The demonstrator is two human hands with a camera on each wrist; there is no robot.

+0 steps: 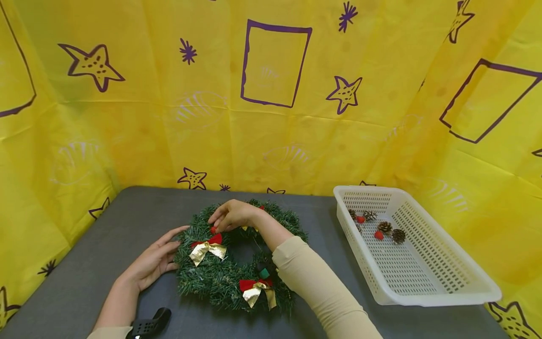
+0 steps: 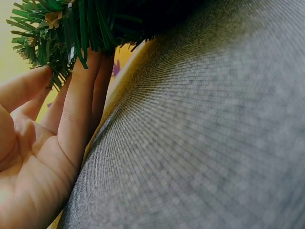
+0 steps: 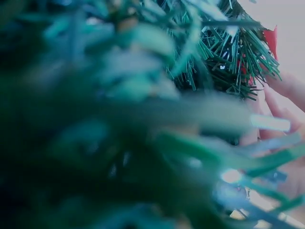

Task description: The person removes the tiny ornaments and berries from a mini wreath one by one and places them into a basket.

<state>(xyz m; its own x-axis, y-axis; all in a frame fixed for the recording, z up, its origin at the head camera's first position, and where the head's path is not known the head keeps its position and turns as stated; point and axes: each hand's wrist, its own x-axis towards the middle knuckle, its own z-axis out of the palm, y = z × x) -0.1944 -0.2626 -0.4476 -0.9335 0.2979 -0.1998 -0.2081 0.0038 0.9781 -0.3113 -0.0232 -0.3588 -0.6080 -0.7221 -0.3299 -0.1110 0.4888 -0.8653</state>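
Observation:
A green tinsel wreath [image 1: 211,282] lies on the dark table, trimmed with red and gold bows, two of which face the front: one bow [image 1: 208,249] at the left and another bow [image 1: 258,292] at the lower right. My right hand [image 1: 235,215] reaches over the wreath and pinches a small red ball [image 1: 213,230] above the left bow. At the wreath's left edge, my left hand [image 1: 154,261] touches the greenery with fairly straight fingers. The left wrist view shows its fingertips [image 2: 88,71] against the green strands. Blurred greenery covers most of the right wrist view.
To the right stands a white perforated basket [image 1: 423,278] holding several pine cones [image 1: 398,236] and red balls [image 1: 378,235]. A yellow patterned cloth [image 1: 271,141] hangs behind the table [image 1: 144,212]. A black strap [image 1: 154,322] is by the left wrist.

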